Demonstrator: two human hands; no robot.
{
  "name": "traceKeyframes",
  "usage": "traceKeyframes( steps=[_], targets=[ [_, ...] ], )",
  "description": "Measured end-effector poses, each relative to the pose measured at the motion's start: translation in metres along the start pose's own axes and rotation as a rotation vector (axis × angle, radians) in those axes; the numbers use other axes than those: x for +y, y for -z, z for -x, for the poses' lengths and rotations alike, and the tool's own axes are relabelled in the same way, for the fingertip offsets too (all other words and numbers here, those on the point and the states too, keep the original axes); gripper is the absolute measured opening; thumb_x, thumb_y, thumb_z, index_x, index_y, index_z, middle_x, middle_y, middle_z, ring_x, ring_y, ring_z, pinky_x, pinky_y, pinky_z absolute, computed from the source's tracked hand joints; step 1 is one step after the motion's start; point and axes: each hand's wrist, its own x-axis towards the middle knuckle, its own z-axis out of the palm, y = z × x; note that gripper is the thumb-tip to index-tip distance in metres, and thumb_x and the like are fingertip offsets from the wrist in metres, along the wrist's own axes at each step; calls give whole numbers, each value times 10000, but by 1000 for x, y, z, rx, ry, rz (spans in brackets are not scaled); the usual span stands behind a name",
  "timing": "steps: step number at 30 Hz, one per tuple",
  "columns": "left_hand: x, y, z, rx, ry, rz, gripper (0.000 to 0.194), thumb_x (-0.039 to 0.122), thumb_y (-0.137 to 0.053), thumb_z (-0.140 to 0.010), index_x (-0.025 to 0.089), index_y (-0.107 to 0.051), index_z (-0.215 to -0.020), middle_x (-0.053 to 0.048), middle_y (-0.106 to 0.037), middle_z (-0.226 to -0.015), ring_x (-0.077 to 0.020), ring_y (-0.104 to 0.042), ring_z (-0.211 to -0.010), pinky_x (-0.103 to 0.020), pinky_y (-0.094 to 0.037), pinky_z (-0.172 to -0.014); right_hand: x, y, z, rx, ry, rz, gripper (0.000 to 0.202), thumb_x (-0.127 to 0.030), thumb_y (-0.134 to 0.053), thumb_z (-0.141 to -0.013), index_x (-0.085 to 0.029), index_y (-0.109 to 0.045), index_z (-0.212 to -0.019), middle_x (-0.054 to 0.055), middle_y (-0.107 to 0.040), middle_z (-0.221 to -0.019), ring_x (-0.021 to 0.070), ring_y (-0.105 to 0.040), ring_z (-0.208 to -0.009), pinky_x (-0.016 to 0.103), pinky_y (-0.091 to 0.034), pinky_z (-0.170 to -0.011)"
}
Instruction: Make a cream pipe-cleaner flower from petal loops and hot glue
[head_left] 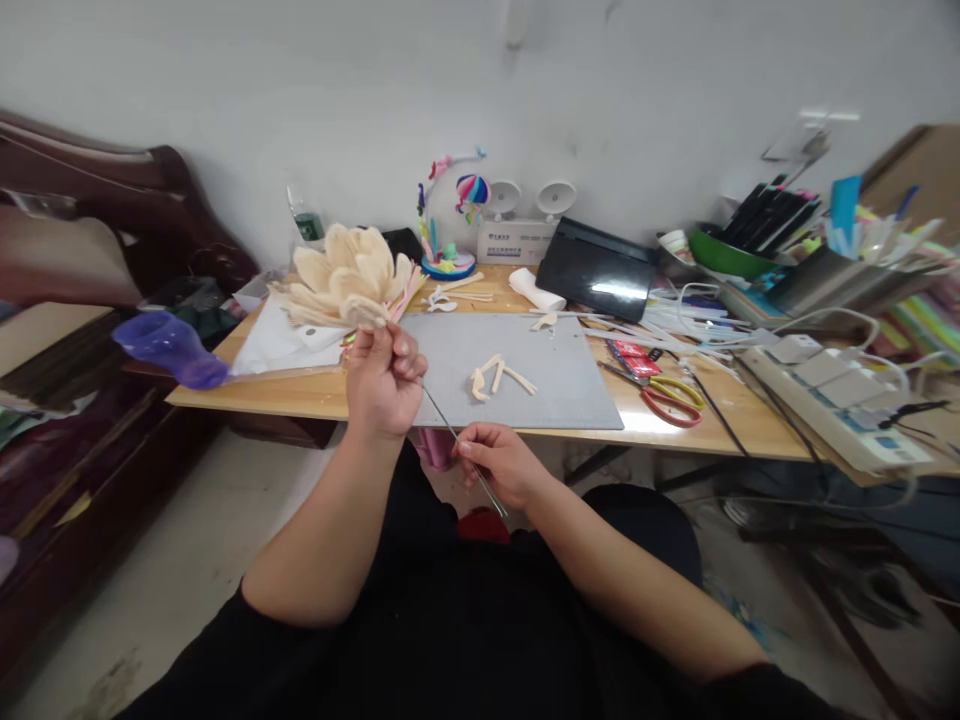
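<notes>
A large cream flower (349,272) with many petals is raised above the left part of the table. My left hand (386,378) is closed around its base and the top of its stem. The thin dark wire stem (444,420) slants down to the right past the table's front edge. Lower down, my right hand (496,462) pinches this stem between thumb and fingers. Several cream pieces (501,377) lie on the grey mat (585,375) beyond my hands, and a small curled one (545,321) sits near its back edge.
Red- and yellow-handled scissors (671,408) lie right of the mat, near a power strip (832,410). A purple vase (171,348) leans at the table's left end. Behind stand a colourful ornament (448,262) and a black tray-like object (596,270).
</notes>
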Motion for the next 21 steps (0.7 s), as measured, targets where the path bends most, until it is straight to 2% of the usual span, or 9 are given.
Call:
traceKeyframes(
  steps=[5, 9, 13, 18, 21],
  targets=[
    [-8, 6, 0, -19, -56, -43, 132, 215, -632, -768, 150, -536, -706, 43, -479, -537, -25, -380, -431, -133, -297, -419, 3, 6, -4, 67, 29, 125, 221, -352, -695, -642, -161, -602, -704, -70, -511, -500, 38, -429, -397, 185, -379, -419],
    [-12, 11, 1, -68, -90, -67, 204, 212, -650, -737, 174, -458, -677, 36, -512, -569, -42, -407, -461, -156, -305, -455, 6, 8, -7, 114, 54, 182, 217, -351, -693, -632, -162, -594, -663, -48, -543, -516, 43, -427, -408, 188, -357, -419],
    [-10, 11, 5, -114, -64, -74, 171, 185, -640, -702, 186, -469, -694, 28, -519, -611, -54, -415, -491, -181, -313, -487, 13, 11, -8, 138, 52, 174, 217, -357, -696, -629, -165, -601, -664, -49, -522, -511, 52, -424, -427, 193, -358, -428],
    [-5, 3, 11, -154, 9, -66, 263, 319, -691, -627, 149, -490, -618, 24, -446, -586, -53, -340, -482, -201, -305, -473, 18, 18, -9, 153, 65, 188, 230, -371, -696, -629, -165, -604, -674, -54, -509, -510, 51, -415, -425, 194, -352, -432],
    [-4, -2, 14, -150, 34, -69, 311, 319, -720, -606, 149, -463, -564, 47, -372, -513, -49, -297, -455, -195, -275, -446, 18, 20, -9, 138, 68, 206, 233, -374, -695, -626, -164, -603, -670, -53, -516, -515, 51, -422, -425, 196, -353, -438]
  ],
)
